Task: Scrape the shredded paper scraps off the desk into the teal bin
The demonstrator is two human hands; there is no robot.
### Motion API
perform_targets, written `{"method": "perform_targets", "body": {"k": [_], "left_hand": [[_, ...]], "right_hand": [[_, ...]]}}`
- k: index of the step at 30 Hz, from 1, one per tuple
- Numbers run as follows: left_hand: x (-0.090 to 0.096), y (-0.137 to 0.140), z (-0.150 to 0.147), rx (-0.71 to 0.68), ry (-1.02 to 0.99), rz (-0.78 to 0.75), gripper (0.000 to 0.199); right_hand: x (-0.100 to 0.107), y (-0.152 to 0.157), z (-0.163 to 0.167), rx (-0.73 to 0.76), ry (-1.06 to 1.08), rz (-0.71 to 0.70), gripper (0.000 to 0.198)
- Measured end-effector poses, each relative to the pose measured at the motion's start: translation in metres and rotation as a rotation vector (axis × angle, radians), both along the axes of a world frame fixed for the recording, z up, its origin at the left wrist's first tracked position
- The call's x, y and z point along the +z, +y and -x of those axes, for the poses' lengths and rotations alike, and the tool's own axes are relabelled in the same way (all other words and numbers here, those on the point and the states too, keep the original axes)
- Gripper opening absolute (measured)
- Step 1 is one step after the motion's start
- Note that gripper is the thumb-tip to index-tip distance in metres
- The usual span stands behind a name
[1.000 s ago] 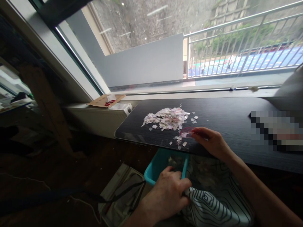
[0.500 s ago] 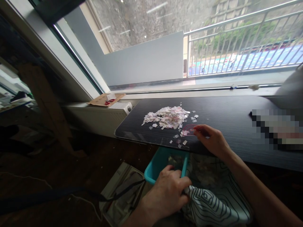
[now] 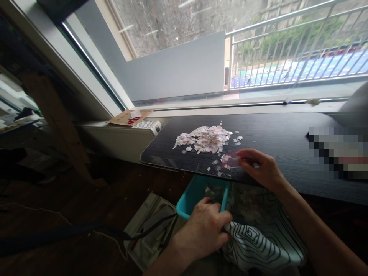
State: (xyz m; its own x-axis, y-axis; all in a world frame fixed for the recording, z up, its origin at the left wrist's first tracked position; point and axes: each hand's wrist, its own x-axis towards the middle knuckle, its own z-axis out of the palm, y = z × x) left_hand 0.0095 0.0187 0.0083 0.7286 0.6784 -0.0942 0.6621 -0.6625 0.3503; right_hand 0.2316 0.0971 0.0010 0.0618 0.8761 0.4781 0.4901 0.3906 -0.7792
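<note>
On the dark table [image 3: 276,134] lies a heap of small white and pinkish cut pieces [image 3: 211,138], with loose ones scattered around it. My right hand [image 3: 260,166] pinches a thin, clear pinkish plastic piece with a curved edge [image 3: 230,161]. That piece is low over the table near its front edge, with a few loose scraps at it. Below the edge, my left hand [image 3: 205,226] is closed round the rim of a teal plastic bin [image 3: 184,211] and a bunched white cloth with black lines [image 3: 255,239]. Scraps show dimly inside the bin.
A radiator [image 3: 123,138] stands left of the table, with cardboard [image 3: 120,118] and red-handled scissors [image 3: 133,120] on top. A pale box [image 3: 152,230] sits on the floor left of the bin. A window spans the back. A pixelated item [image 3: 339,153] lies at right.
My right hand has shifted the plastic piece slightly, and a few loose scraps near the front edge have changed place or gone from sight. My left hand keeps its grip. The view has tilted slightly.
</note>
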Motion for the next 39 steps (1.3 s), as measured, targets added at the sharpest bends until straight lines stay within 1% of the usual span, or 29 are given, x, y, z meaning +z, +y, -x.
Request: {"method": "perform_targets", "body": {"k": [2, 5, 12, 18, 20, 22, 24, 27, 32, 37, 39], "left_hand": [[-0.0001, 0.0000, 0.0004, 0.001, 0.000, -0.002, 0.010], [-0.0005, 0.0005, 0.0007, 0.005, -0.004, -0.013, 0.010], [-0.0006, 0.0021, -0.0010, -0.008, -0.024, -0.026, 0.009], [-0.0015, 0.0011, -0.0002, -0.012, -0.023, -0.039, 0.010], [-0.0020, 0.0008, 0.0004, -0.014, -0.018, -0.038, 0.010], [-0.0024, 0.0006, 0.0007, -0.007, -0.016, -0.039, 0.010], [-0.0025, 0.0004, 0.0007, -0.003, -0.015, -0.041, 0.010], [-0.0022, -0.0001, 0.0004, -0.001, -0.019, -0.040, 0.010], [-0.0018, -0.0003, 0.0003, 0.000, -0.027, -0.033, 0.010], [-0.0011, 0.0003, 0.0001, -0.002, -0.017, -0.035, 0.009], [-0.0001, 0.0002, -0.0001, -0.004, -0.009, -0.035, 0.009]], "right_hand": [[0.0004, -0.0007, 0.0011, 0.055, -0.019, 0.005, 0.022], [0.0006, -0.0013, 0.0024, 0.100, -0.057, 0.020, 0.022], [0.0006, -0.0018, 0.0018, 0.160, -0.105, 0.096, 0.022], [-0.0017, -0.0008, 0.0045, 0.180, -0.087, 0.109, 0.023], [-0.0036, 0.0004, 0.0058, 0.145, -0.037, 0.087, 0.024], [-0.0052, 0.0017, 0.0065, 0.072, 0.024, 0.056, 0.024], [-0.0058, 0.0023, 0.0064, 0.042, 0.019, 0.048, 0.024], [-0.0049, 0.0016, 0.0054, 0.078, -0.060, 0.069, 0.023], [-0.0039, 0.0001, 0.0044, 0.024, -0.040, 0.049, 0.022], [-0.0031, 0.0001, 0.0047, 0.077, -0.093, 0.070, 0.022], [-0.0025, 0.0001, 0.0048, 0.062, -0.088, 0.067, 0.023]]}}
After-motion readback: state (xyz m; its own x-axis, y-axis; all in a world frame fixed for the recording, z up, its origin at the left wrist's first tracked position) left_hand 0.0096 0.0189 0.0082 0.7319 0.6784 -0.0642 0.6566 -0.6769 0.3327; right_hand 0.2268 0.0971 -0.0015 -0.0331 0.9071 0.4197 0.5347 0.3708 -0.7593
